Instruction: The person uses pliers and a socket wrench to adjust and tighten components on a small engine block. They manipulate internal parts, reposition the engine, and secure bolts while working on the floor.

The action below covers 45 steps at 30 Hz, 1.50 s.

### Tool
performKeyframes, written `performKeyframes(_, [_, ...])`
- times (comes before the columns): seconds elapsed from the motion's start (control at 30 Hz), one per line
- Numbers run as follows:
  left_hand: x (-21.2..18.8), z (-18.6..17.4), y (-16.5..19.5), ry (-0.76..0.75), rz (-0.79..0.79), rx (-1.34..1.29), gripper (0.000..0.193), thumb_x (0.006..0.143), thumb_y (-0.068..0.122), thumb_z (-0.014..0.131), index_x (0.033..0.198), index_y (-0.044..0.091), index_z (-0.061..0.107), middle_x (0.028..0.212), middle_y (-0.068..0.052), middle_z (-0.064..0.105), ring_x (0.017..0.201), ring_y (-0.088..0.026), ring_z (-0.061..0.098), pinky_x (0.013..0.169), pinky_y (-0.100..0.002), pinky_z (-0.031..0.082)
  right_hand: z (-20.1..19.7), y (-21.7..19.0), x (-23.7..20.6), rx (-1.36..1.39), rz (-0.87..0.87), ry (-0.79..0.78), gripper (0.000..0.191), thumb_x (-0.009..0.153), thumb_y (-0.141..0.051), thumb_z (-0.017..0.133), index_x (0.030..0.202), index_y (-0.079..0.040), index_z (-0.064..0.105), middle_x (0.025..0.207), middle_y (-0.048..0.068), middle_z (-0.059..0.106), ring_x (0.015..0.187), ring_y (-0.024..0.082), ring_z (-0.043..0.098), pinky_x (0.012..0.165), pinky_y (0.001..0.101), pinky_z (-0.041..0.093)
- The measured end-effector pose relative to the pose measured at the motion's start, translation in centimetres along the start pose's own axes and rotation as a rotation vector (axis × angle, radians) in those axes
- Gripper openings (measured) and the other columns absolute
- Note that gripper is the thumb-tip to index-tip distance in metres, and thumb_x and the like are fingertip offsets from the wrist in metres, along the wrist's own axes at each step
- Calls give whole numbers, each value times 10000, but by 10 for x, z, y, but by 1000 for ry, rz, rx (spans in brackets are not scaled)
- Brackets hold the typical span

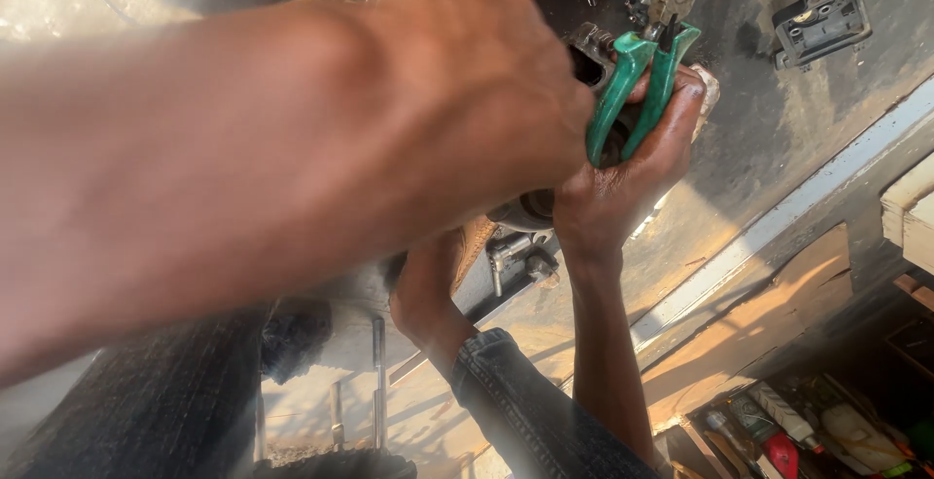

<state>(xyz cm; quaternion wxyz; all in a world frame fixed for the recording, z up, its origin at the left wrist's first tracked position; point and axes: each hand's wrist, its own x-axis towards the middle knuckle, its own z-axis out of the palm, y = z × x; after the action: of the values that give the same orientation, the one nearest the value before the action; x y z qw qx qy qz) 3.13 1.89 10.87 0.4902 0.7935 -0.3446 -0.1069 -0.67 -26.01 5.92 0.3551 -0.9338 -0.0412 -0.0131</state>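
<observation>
A bare forearm sweeps in from the left, blurred by its closeness to the camera, and ends at the left hand [486, 100], curled over a metal assembly [530, 212] at the middle of a grimy workbench [778, 139]. Its fingers are hidden behind the knuckles, so how tightly it grips cannot be told. Below it a co-worker's hand [423, 294], in a denim sleeve [516, 391], braces the same assembly from underneath. Just to the right, the right hand [623, 182] is closed round the green-handled pliers [637, 80], handles squeezed nearly together, their nose hidden against the assembly's upper edge. The work appears to be at the gripping stage, the part held fast while the pliers bite. Any pull or twist from here calls for a steady brace from the hands below. A black bracket [822, 12] lies well apart, top right; loose tools [808, 430] fill the lower corner.
</observation>
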Motion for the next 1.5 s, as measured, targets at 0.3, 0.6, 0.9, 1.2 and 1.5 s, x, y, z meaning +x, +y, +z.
performKeyframes(0.3, [1,14,-33,161,43,-51,431,781,-15,735,1209,-10,690,1050,-129,709,1018,-320,686,822,-417,549,-4,-6,-3,11,-18,-75,320,1168,-172,760,1281,-52,485,992,19,552,815,78,559,744,238,488])
performKeyframes(0.6, [-24,79,-41,212,-273,-220,158,813,-7,754,954,54,794,1005,-100,770,894,-249,751,773,-361,601,-3,0,-3,1,-30,-62,320,1151,-171,760,1243,-72,469,980,3,520,803,66,542,723,220,482])
performKeyframes(0.9, [-20,77,-31,265,-286,-188,115,910,39,752,1022,39,778,1021,-93,771,925,-245,755,776,-371,593,-3,-3,-4,102,17,-66,324,1145,-184,767,1203,-81,465,961,-2,515,747,49,522,691,203,471])
performKeyframes(1.2, [-36,88,-28,110,-42,116,439,817,23,704,1255,46,719,1330,-200,657,1264,-362,627,1041,-423,562,-4,-8,-3,58,26,-60,328,1110,-200,754,1194,-75,462,970,11,499,819,65,531,738,226,469])
performKeyframes(1.5, [-34,116,-22,324,-125,154,398,793,150,718,1190,120,734,1350,-155,625,1295,-350,555,1071,-520,463,-13,11,-38,-209,-176,86,453,1091,-327,693,1361,-86,422,1108,55,428,954,123,505,802,297,494])
